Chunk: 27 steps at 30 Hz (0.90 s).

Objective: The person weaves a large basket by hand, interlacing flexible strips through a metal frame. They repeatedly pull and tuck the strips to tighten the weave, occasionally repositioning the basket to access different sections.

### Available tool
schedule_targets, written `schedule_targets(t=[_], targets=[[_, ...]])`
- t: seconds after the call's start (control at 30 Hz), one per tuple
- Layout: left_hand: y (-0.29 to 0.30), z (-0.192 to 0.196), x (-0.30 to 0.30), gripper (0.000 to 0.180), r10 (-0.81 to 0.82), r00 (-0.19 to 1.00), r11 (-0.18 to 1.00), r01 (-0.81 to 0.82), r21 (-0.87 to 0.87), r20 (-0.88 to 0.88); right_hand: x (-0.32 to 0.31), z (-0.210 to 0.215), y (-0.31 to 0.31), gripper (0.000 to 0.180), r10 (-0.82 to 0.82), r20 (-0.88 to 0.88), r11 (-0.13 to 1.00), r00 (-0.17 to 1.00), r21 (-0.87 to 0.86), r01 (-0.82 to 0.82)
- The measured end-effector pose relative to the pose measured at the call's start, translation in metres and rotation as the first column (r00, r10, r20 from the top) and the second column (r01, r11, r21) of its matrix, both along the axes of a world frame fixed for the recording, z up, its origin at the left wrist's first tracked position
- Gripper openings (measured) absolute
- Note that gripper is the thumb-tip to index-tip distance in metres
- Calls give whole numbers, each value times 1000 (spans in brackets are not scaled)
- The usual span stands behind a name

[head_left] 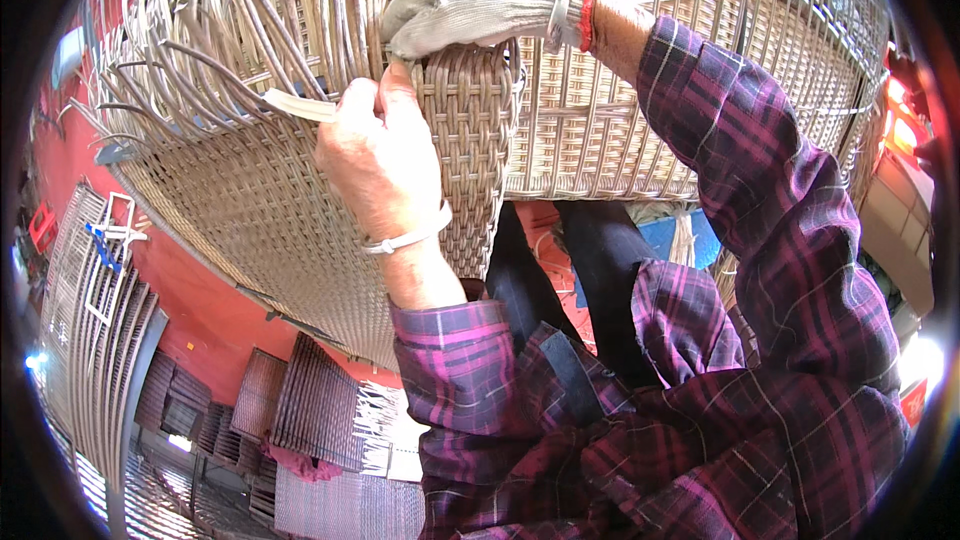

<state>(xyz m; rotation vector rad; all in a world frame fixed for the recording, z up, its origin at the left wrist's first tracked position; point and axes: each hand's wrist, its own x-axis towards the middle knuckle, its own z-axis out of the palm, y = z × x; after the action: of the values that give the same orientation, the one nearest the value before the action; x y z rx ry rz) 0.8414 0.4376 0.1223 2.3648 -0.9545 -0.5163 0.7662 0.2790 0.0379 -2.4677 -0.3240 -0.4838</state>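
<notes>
A large piece of woven wicker furniture (465,130) in brown-grey strands is in front of me, with many loose strand ends (290,15) fanning up along its left edge. My left hand (385,145), bare with a white band on the wrist, is closed at the upper corner of the weave. A pale flat strip (300,106) sticks out to the left from its fist. My right hand (470,10), in a white knitted glove with a red cuff, bends its fingers down against the strands, touching my left thumb. What those gloved fingertips grip is hidden.
Woven panels with spaced uprights (600,130) extend behind and to the right. Curved slatted frames (100,310) stand at the left over a red floor (190,280). Stacked brown woven panels (310,400) lie at the lower left. Something blue (690,237) shows beyond my legs.
</notes>
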Motion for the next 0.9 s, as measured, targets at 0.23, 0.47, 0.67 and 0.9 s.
schedule_targets(t=[0.23, 0.47, 0.67, 0.9], targets=[[-13, 0, -13, 24, 38, 986, 981, -7, -193, 160, -14, -6, 19, 23, -343, -43, 865, 938, 374, 334], [2, 8, -7, 13, 75, 993, 937, -39, -347, 91, -22, 19, 4, 10, -265, -518, -134, 814, 855, 500], [-18, -2, 5, 19, -149, 862, 951, 260, -170, 484, -24, 57, 2, 20, -578, -588, 327, 566, 469, 821], [-9, 15, 19, 14, -70, 997, 942, 55, -331, -34, -17, 81, 20, 16, -550, 69, 810, 832, 286, 511]])
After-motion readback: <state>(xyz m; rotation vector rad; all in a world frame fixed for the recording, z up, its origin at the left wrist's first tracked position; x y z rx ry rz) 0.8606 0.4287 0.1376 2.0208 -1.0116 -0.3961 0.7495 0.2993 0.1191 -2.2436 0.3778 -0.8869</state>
